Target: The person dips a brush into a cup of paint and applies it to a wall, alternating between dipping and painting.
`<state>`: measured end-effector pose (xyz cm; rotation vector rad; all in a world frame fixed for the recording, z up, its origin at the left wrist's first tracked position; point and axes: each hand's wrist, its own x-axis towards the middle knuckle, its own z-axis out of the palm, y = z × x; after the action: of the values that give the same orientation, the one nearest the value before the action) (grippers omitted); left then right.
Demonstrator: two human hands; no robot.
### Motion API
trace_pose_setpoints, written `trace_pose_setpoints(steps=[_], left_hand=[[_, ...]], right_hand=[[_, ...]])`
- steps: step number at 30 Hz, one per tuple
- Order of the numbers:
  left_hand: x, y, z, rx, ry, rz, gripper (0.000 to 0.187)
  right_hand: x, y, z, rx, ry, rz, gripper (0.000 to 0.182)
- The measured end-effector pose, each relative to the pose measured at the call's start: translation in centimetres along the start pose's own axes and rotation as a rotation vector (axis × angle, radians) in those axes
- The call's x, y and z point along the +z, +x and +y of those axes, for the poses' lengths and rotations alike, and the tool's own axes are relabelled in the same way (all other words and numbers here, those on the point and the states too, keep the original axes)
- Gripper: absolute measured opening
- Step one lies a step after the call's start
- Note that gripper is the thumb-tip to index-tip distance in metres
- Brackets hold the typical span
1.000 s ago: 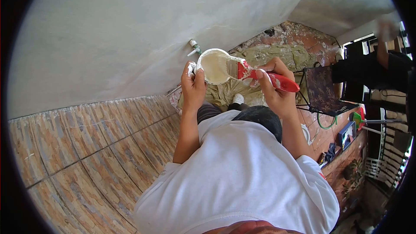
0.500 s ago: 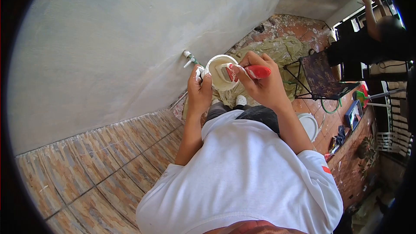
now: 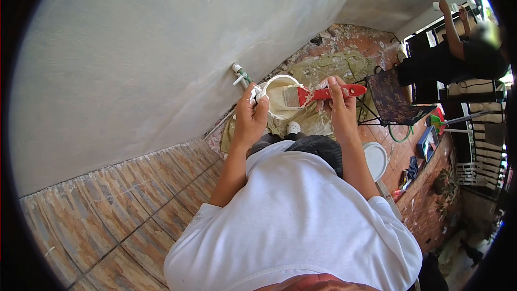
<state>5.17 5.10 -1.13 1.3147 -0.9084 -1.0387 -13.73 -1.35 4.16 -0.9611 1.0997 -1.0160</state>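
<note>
My left hand (image 3: 252, 114) grips a white paint tub (image 3: 267, 90) by its left rim, with white smears on the fingers and thumb. Pale cream paint (image 3: 278, 102) shows inside it. A red-handled paintbrush (image 3: 319, 94) is pinched in my right hand (image 3: 341, 105), to the right of the tub. Its bristles lie level over the tub's opening, pointing left, and paint coats the ferrule's edge and the handle's base. Just behind my left hand, a tap (image 3: 240, 74) with a white lever sticks out of the grey wall.
The grey wall (image 3: 134, 64) rises on the left above patterned tiles (image 3: 124, 210). A crumpled drop cloth (image 3: 336, 67) covers floor ahead. On the right are a folding chair (image 3: 396, 94), a white lid (image 3: 375, 160), a blue tray (image 3: 428, 143) and another person (image 3: 458, 62) with raised arms.
My right hand has shifted right and turned the brush, so its handle now points rightward and the bristles lie flatter across the tub. The other person's arms have moved slightly.
</note>
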Motion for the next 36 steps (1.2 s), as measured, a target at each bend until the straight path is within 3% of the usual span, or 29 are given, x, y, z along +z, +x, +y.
trace_pose_setpoints(steps=[5,7,11,15,26,36], left_hand=[[-1.6,-0.5,0.1,0.005,0.004,-0.038,0.026],[-2.1,-0.7,-0.2,0.035,-0.004,-0.039,0.026],[-3.7,-1.1,-1.6,0.053,0.047,-0.017,0.027],[-5.1,-1.8,-1.9,-0.046,-0.006,-0.024,0.033],[-6.7,-1.8,-0.8,-0.023,-0.046,-0.038,0.033],[-6.8,-1.2,-1.3,-0.035,-0.162,0.042,0.038]], right_hand=[[1.1,-0.8,1.1,-0.054,-0.105,0.002,0.024],[2.2,-1.4,0.3,-0.120,-0.287,-0.042,0.029],[2.2,-1.8,1.2,-0.002,-0.329,-0.083,0.028],[3.1,-2.2,2.4,-0.044,-0.207,-0.034,0.028],[5.0,-2.9,1.4,-0.196,-0.061,0.076,0.028],[4.2,-2.4,3.9,-0.015,0.222,0.225,0.019]])
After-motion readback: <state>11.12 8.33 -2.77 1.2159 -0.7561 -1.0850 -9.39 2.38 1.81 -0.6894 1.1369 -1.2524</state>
